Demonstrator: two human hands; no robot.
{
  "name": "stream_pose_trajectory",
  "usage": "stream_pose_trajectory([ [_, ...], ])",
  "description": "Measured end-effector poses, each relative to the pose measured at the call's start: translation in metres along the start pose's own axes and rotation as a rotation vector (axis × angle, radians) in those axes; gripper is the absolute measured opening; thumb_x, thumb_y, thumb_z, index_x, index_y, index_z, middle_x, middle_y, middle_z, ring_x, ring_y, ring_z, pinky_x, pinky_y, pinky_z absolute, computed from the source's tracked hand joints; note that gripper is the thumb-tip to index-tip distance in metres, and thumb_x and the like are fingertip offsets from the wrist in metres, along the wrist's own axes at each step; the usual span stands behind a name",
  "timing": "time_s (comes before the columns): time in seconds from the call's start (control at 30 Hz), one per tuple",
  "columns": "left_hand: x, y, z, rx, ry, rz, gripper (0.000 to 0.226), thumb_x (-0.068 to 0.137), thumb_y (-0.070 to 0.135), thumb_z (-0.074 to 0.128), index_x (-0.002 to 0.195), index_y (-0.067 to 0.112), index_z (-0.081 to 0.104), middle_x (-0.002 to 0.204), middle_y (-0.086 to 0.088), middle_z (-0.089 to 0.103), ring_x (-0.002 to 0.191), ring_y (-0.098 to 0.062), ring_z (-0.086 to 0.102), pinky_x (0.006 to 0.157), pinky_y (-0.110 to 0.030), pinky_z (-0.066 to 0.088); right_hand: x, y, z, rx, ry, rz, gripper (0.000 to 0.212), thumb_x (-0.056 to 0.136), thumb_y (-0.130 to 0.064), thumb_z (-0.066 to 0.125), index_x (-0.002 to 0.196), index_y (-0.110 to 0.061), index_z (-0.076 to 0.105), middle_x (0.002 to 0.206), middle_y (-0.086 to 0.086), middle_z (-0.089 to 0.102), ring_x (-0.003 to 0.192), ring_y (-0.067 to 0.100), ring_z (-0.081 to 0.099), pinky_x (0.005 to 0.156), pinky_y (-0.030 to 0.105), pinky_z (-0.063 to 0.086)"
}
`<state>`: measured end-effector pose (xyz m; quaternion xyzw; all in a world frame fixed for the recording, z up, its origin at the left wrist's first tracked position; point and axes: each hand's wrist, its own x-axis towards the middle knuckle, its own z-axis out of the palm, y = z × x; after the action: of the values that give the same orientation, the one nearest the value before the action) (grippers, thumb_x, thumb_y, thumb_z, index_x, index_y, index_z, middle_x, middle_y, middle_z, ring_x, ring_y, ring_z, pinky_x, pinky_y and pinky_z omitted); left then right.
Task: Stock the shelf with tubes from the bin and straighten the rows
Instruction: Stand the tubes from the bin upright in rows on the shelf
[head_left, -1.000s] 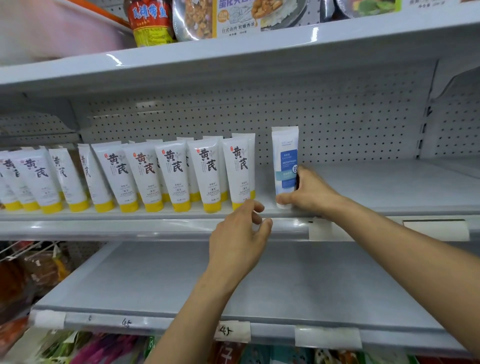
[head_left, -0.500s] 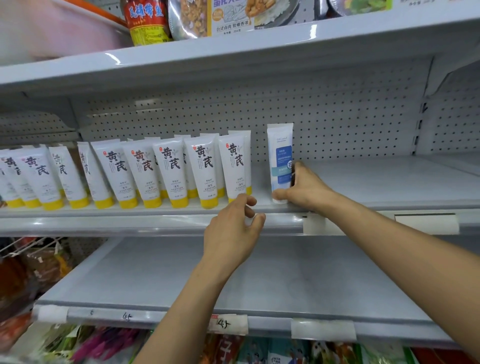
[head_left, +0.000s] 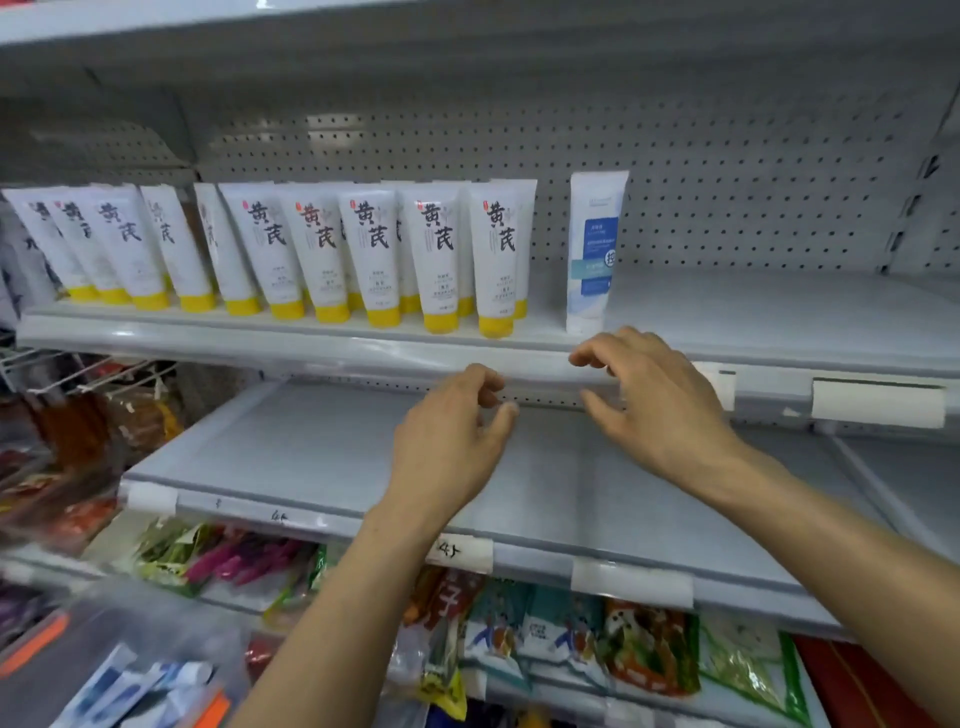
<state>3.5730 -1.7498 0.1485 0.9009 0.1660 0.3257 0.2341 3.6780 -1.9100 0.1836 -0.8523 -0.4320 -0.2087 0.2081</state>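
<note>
Tubes fill the head view, the only one there is. A row of yellow-capped tubes (head_left: 374, 254) runs from the left edge to the middle of the upper shelf (head_left: 779, 322). They stand cap-down, and several lean to the left. Just right of that row, with a small gap, a single blue-labelled tube (head_left: 595, 249) stands upright on its white cap near the shelf's front lip.

The right hand (head_left: 654, 400) hovers just below and in front of that tube, fingers spread and loosely bent, holding nothing. The left hand (head_left: 447, 441) hangs in mid-frame before the lower shelf (head_left: 571, 493), fingers lightly curled, also holding nothing.

At the lower left of the frame a translucent bin (head_left: 62, 639) shows, blurred, with more blue-printed tubes (head_left: 135, 686) lying flat inside.

These look like light plastic squeeze tubes: soft in the flat upper body, stiffer at the shoulder and cap, with a glossy skin that may slip. Standing on a narrow cap, each probably tips at a light knock and could topple its neighbours. The surest hold is likely low down, thumb and fingers across the broad faces just above the cap, where the wall gives least and the base can be steered. Pinching the crimped top would swing the base. The leaning ones are best squared by nudging at the cap.
</note>
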Motion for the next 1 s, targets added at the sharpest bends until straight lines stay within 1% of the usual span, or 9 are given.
stream_pose_trajectory([
  [0.27,-0.057,-0.092,-0.029,0.167,-0.115,-0.141,0.030,0.093,0.042,0.054,0.120,0.027,0.056,0.110,0.010,0.064,0.094,-0.013,0.062,0.079,-0.032,0.051,-0.006,-0.081,0.072,0.036,-0.219,-0.204,0.036,0.091,-0.034,0.057,0.126,-0.027,0.051,0.125,-0.004,0.054,0.117,0.017,0.048,0.095,0.033,0.038],
  [0.43,-0.088,-0.196,-0.067,0.261,-0.182,-0.291,0.026,0.091,0.041,0.055,0.114,0.028,0.055,0.105,0.009,0.064,0.093,-0.015,0.061,0.070,-0.028,0.043,0.009,-0.165,0.147,0.130,-0.375,-0.303,0.035,0.095,-0.040,0.051,0.129,-0.032,0.047,0.130,-0.010,0.051,0.120,0.011,0.047,0.099,0.030,0.038],
  [0.5,-0.099,-0.248,-0.085,0.234,-0.202,-0.376,0.024,0.090,0.038,0.057,0.111,0.025,0.057,0.101,0.006,0.066,0.092,-0.018,0.062,0.070,-0.030,0.044,0.020,-0.205,0.187,0.161,-0.437,-0.334,0.033,0.095,-0.039,0.050,0.126,-0.030,0.049,0.125,-0.008,0.054,0.116,0.013,0.049,0.095,0.031,0.041],
  [0.6,-0.117,-0.334,-0.118,0.114,-0.212,-0.584,0.022,0.091,0.033,0.059,0.111,0.022,0.059,0.101,0.007,0.065,0.089,-0.019,0.064,0.077,-0.032,0.049,0.033,-0.273,0.258,0.241,-0.563,-0.320,0.028,0.092,-0.036,0.052,0.119,-0.028,0.053,0.119,-0.005,0.057,0.111,0.018,0.052,0.086,0.034,0.045],
  [0.7,-0.140,-0.430,-0.145,0.037,-0.201,-0.815,0.023,0.092,0.031,0.060,0.113,0.020,0.060,0.095,0.007,0.060,0.088,-0.020,0.064,0.082,-0.035,0.052,0.039,-0.342,0.338,0.318,-0.721,-0.315,0.022,0.089,-0.030,0.054,0.109,-0.023,0.056,0.112,-0.003,0.059,0.106,0.020,0.055,0.084,0.038,0.047],
  [0.8,-0.164,-0.521,-0.157,-0.032,-0.191,-1.012,0.021,0.093,0.028,0.060,0.110,0.017,0.061,0.093,-0.001,0.064,0.091,-0.025,0.065,0.083,-0.039,0.054,0.038,-0.398,0.421,0.381,-0.887,-0.247,0.021,0.088,-0.030,0.055,0.108,-0.024,0.058,0.109,-0.005,0.062,0.102,0.018,0.058,0.081,0.034,0.048],
  [0.9,-0.189,-0.592,-0.143,-0.143,-0.208,-1.223,0.014,0.091,0.027,0.063,0.101,0.018,0.059,0.094,-0.008,0.065,0.095,-0.030,0.066,0.086,-0.041,0.054,0.026,-0.429,0.500,0.371,-1.085,-0.160,0.018,0.090,-0.030,0.054,0.107,-0.023,0.056,0.109,-0.003,0.062,0.103,0.019,0.059,0.074,0.028,0.042],
  [0.97,-0.212,-0.638,-0.115,-0.230,-0.223,-1.383,0.016,0.085,0.029,0.067,0.092,0.024,0.054,0.104,-0.020,0.067,0.103,-0.037,0.064,0.090,-0.050,0.051,0.013,-0.439,0.549,0.319,-1.211,-0.090,0.023,0.091,-0.029,0.054,0.112,-0.020,0.055,0.115,0.001,0.062,0.105,0.023,0.059,0.075,0.028,0.041],
  [1.0,-0.223,-0.657,-0.099,-0.263,-0.222,-1.456,0.020,0.081,0.030,0.069,0.092,0.021,0.054,0.109,-0.025,0.066,0.105,-0.040,0.063,0.090,-0.053,0.050,0.005,-0.440,0.571,0.286,-1.263,-0.056,0.023,0.091,-0.028,0.054,0.112,-0.018,0.055,0.119,0.004,0.061,0.106,0.025,0.058,0.074,0.028,0.040],
])
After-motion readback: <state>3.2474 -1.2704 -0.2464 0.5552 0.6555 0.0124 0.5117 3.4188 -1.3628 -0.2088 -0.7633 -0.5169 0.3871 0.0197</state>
